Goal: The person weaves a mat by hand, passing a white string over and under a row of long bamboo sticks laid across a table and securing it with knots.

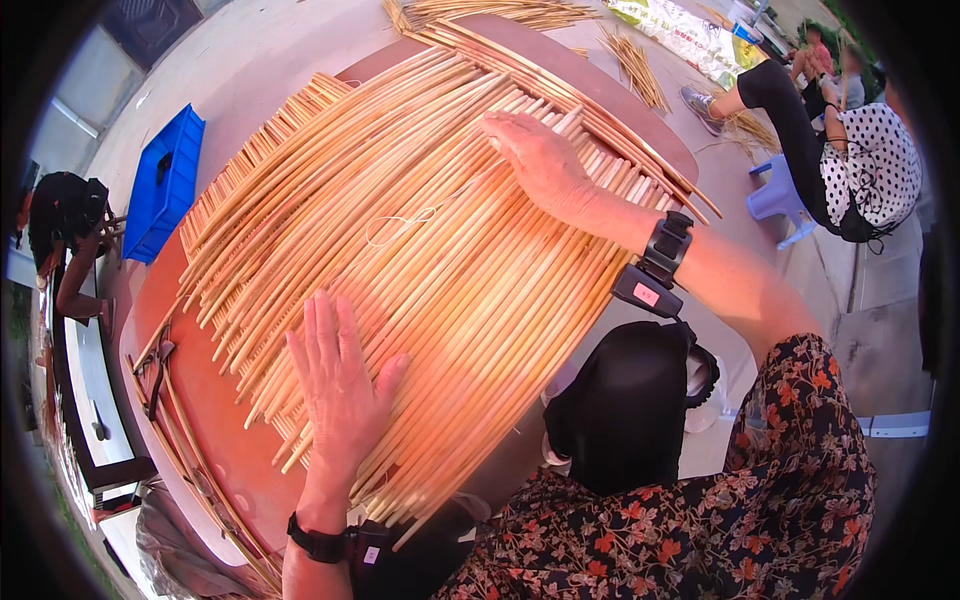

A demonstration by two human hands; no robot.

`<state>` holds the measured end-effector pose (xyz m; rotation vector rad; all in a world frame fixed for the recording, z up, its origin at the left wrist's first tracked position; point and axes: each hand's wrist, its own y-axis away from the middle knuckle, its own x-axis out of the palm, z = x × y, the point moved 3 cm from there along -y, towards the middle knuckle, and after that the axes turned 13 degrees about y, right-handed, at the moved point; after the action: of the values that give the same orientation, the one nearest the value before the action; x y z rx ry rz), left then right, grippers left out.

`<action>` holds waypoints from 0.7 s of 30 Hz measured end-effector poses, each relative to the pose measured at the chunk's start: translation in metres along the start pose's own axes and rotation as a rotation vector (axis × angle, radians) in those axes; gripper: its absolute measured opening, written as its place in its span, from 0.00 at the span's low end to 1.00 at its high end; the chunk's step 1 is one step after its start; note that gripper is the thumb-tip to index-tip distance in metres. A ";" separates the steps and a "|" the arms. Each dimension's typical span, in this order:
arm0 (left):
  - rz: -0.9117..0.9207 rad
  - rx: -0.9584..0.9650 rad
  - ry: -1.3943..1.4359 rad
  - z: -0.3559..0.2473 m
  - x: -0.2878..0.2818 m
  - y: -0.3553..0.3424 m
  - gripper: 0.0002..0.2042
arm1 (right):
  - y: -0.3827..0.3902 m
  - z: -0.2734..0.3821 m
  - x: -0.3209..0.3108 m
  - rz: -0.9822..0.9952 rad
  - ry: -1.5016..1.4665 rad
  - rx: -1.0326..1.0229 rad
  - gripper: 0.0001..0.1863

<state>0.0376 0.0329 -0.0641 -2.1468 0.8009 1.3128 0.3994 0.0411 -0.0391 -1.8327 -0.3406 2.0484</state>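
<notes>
A wide layer of slender tan sticks (450,270), like peeled reeds or canes, lies side by side over a reddish table. My left hand (340,385) rests flat on their near-left part, fingers stretched and thumb apart. Near the far right ends of the sticks, my right hand (540,165) lies palm down, its fingers pointing left and its fingertips partly hidden. Between the hands a thin pale string (405,228) makes a loose loop on top of the sticks. Neither hand visibly holds anything.
The reddish table (235,385) carries pliers-like hand shears (157,375) and thin sticks at its left edge. A blue crate (165,185) stands at far left. A purple stool (780,200) and a seated person in polka dots (875,160) are at right; another person (70,225) is at left.
</notes>
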 end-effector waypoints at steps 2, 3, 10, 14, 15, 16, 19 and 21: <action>-0.009 0.009 -0.008 0.001 0.001 -0.004 0.47 | 0.000 -0.028 0.021 0.026 0.060 0.070 0.20; -0.003 0.010 -0.013 0.002 0.001 -0.005 0.47 | 0.001 -0.035 0.032 0.042 0.105 0.075 0.19; 0.042 0.006 -0.019 0.007 -0.004 -0.010 0.46 | 0.008 -0.040 0.048 0.115 0.207 0.108 0.24; 0.018 0.021 -0.033 0.008 0.000 -0.009 0.47 | 0.009 -0.044 0.048 0.093 0.202 0.091 0.23; 0.010 0.010 -0.008 0.009 0.001 -0.009 0.48 | 0.007 -0.045 0.049 0.055 0.193 0.064 0.23; -0.004 0.015 -0.004 0.010 0.001 -0.008 0.48 | 0.007 -0.045 0.048 0.028 0.174 0.045 0.22; -0.046 0.026 -0.009 0.011 0.003 -0.008 0.49 | 0.003 -0.037 0.035 0.086 0.162 0.073 0.21; -0.070 0.030 -0.002 0.012 0.003 -0.008 0.49 | 0.006 -0.017 0.001 0.067 -0.119 0.116 0.20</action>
<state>0.0375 0.0456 -0.0711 -2.1298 0.7332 1.2593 0.4154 0.0352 -0.0451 -1.6800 -0.1893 2.1799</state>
